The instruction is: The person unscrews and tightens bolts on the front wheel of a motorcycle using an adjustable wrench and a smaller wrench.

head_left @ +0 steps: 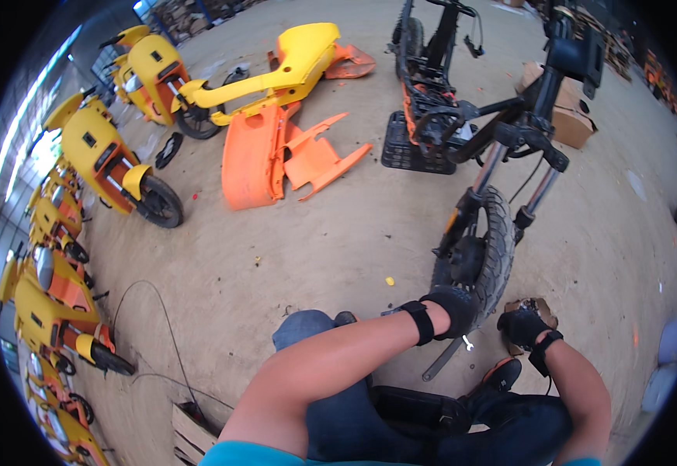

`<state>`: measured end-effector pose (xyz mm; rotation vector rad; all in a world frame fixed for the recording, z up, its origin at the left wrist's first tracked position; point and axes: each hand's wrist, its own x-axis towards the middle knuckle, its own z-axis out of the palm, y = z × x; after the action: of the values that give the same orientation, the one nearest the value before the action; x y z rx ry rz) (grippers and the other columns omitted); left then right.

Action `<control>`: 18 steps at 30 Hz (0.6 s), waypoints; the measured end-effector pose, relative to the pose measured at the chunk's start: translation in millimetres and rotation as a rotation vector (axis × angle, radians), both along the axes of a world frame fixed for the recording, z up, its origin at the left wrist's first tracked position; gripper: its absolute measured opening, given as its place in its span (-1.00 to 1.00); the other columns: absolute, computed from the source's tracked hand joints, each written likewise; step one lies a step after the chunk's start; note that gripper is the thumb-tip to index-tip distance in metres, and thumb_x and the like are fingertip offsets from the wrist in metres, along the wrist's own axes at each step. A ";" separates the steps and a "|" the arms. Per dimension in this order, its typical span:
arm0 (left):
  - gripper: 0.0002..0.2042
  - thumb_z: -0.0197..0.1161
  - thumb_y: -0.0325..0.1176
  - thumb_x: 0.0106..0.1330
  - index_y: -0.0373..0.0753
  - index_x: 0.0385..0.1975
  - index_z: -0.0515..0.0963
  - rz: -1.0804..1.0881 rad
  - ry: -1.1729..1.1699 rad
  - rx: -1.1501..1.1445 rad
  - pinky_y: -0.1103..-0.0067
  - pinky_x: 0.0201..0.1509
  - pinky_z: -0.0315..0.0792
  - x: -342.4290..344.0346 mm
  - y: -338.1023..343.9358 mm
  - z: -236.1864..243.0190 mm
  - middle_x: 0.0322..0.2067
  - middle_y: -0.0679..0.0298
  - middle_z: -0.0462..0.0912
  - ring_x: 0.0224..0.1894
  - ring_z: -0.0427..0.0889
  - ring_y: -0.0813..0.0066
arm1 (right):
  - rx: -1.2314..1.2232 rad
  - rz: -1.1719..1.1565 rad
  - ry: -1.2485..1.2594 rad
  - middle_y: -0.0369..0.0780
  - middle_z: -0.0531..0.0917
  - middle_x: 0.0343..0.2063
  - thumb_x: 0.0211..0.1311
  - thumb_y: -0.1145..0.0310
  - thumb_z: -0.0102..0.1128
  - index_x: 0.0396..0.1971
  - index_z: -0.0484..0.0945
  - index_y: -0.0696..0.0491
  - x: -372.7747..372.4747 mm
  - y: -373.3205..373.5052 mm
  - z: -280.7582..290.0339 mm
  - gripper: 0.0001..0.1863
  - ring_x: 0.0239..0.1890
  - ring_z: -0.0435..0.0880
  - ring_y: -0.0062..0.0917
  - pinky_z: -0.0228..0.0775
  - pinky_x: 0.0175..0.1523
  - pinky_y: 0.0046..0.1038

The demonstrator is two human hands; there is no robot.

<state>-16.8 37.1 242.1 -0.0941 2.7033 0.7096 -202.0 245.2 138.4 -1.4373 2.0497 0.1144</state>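
My left hand [454, 309], in a black glove, is closed at the lower side of the front wheel [498, 248] of a stripped black scooter frame. The bright open end of a wrench [468, 343] pokes out below this hand; its fingers are mostly hidden. A long grey metal bar [441, 362] slants down beside the wrench, and I cannot tell whether the hand touches it. My right hand [522, 328], also black-gloved, reaches over a small worn brown box [544, 311] on the floor to the right of the wheel. Its fingertips are hidden.
Orange plastic panels [251, 159] and a yellow body shell [307, 64] lie ahead on the left. Yellow scooters [94, 151] line the left side. A cardboard box [574, 116] stands behind the fork. A thin cable [169, 330] curls over the floor.
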 end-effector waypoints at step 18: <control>-0.77 0.07 -0.34 0.19 -0.27 -0.26 0.61 -0.020 0.035 0.010 0.30 -0.15 0.52 3.9 -2.7 18.5 -0.28 0.03 0.66 -0.19 0.66 0.11 | -0.047 0.183 0.188 -0.21 0.67 -0.51 -0.25 0.27 0.18 -0.59 0.68 -0.10 30.3 -30.2 70.9 -0.84 -0.39 0.69 -0.32 0.52 -0.31 -0.32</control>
<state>-13.0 34.4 260.6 -0.0524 2.7297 0.7252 -171.7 215.0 209.3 -1.6989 2.0761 0.2891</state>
